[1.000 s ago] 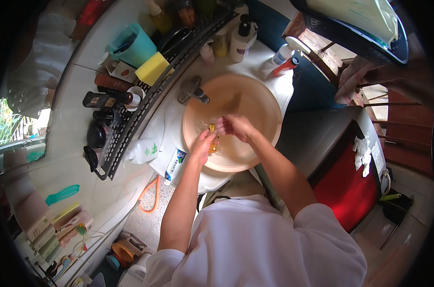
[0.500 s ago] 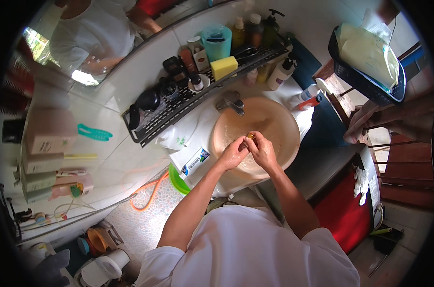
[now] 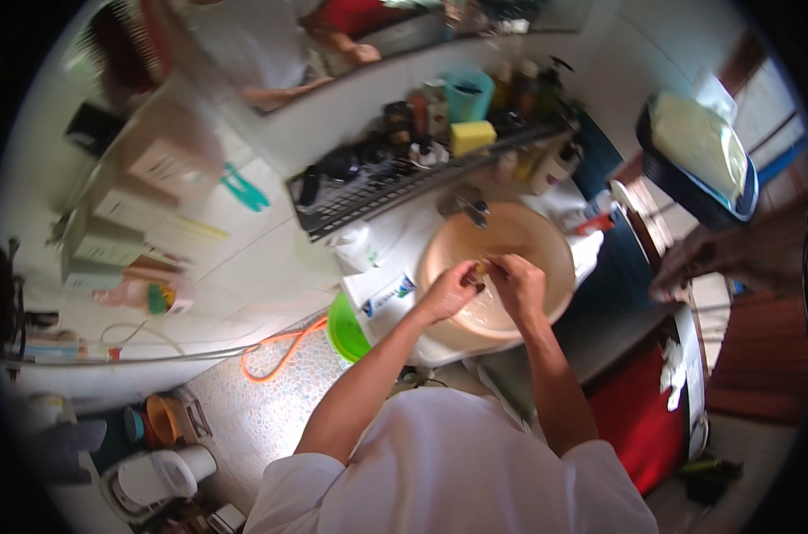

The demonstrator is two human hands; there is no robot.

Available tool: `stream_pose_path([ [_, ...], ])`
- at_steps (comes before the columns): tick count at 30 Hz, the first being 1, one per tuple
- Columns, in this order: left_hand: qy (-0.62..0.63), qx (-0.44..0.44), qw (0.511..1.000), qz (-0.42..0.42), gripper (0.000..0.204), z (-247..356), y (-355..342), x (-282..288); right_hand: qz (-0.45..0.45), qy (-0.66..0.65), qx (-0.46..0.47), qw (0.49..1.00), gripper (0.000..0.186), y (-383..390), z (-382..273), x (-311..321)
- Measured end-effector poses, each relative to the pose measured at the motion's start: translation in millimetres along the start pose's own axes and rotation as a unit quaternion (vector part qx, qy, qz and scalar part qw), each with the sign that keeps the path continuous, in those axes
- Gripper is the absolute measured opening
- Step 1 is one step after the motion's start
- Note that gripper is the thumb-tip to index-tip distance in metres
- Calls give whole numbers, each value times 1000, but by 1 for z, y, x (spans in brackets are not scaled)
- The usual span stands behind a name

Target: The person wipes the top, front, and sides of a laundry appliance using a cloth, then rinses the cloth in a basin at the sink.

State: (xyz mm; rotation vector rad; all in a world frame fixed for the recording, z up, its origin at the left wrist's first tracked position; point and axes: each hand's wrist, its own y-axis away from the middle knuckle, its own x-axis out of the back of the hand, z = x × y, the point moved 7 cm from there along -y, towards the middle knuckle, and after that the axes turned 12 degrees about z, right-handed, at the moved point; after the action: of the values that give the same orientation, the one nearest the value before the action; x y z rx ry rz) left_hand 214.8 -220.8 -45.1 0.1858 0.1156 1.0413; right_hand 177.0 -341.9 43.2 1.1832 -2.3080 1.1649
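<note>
Above a beige washbasin [image 3: 553, 254], my left hand [image 3: 451, 292] and my right hand [image 3: 521, 287] meet with bent, closed fingers. Between the fingertips is a small gold-yellow thing [image 3: 480, 268], too small and blurred to name; both hands pinch it. Water glints in the basin below. A metal faucet [image 3: 466, 206] stands at the basin's far left rim. Left of the basin, near my left wrist, lies a white and blue toothpaste tube [image 3: 388, 296].
Behind the basin, a black perforated shelf [image 3: 359, 200] carries a yellow sponge [image 3: 471, 137], a turquoise cup [image 3: 469, 96] and several bottles. A dark basket [image 3: 666, 182] with a tissue pack hangs at right. On the floor, a green bucket [image 3: 347, 331] stands near an orange hose [image 3: 284, 360].
My view has swung, so the room sits further right and lower. My hands stay over the basin, with a slightly wider gap between them. The small gold-yellow thing remains at the fingertips.
</note>
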Motion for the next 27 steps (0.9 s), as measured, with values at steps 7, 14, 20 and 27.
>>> stream_pose_path([
  [7,-74,-156,985,21,49,21,-10,5,-186,-438,-297,828,29,11,53,23],
  [14,-163,-209,963,46,39,22,30,9,-162,-184,-220,944,32,42,94,-4],
  [20,-252,-183,947,74,31,31,60,21,-209,-198,-205,935,27,34,-24,-11],
  [27,-280,-99,950,94,25,33,79,40,-222,-84,-119,964,16,42,-56,-15],
])
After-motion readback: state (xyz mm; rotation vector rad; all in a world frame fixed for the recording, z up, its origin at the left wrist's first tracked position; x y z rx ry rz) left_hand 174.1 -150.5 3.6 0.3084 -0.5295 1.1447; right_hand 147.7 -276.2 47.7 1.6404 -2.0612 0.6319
